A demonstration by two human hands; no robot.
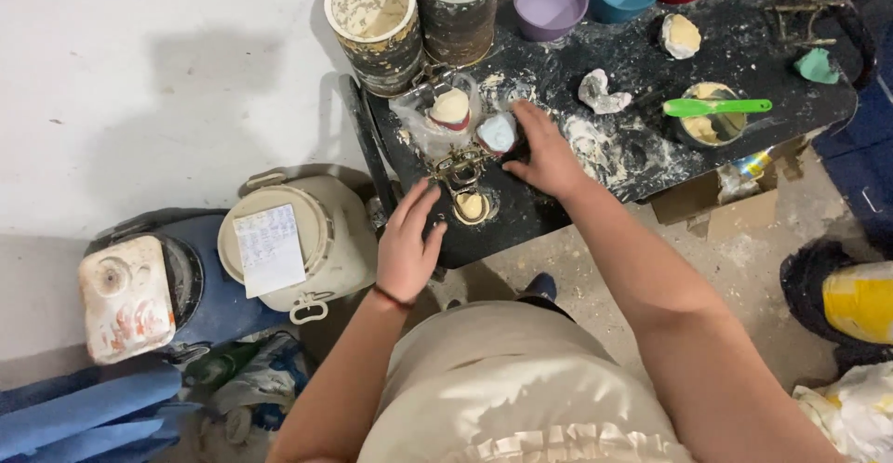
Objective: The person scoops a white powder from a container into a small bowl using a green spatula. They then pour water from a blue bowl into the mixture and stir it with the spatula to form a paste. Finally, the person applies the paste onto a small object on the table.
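- Brass-coloured metal clamp [459, 167] sits on the dusty black bench [521, 221], between the two hands.
- At its 6 o'clock end it holds a round mould filled with pale yellow plaster [471, 206].
- Left hand [407, 244] lies at about 7 o'clock from the clamp, fingers spread and open, fingertips at the bench edge just beside the round mould; it grips nothing.
- Right hand [549, 156] lies at 3 o'clock from the clamp, palm down and open on the bench, fingers reaching toward a small pale blue cast [497, 132]; whether they touch it I cannot tell.
- At 12 o'clock from the clamp a cream cast with a red base [450, 108] rests on clear plastic.
- White sheet of paper [268, 247], rectangular with faint writing, lies on the lid of a cream round container [307, 231] on the floor at 9 o'clock from the left hand.
- Green spatula [716, 106] rests across a small tub well off at 3 o'clock.
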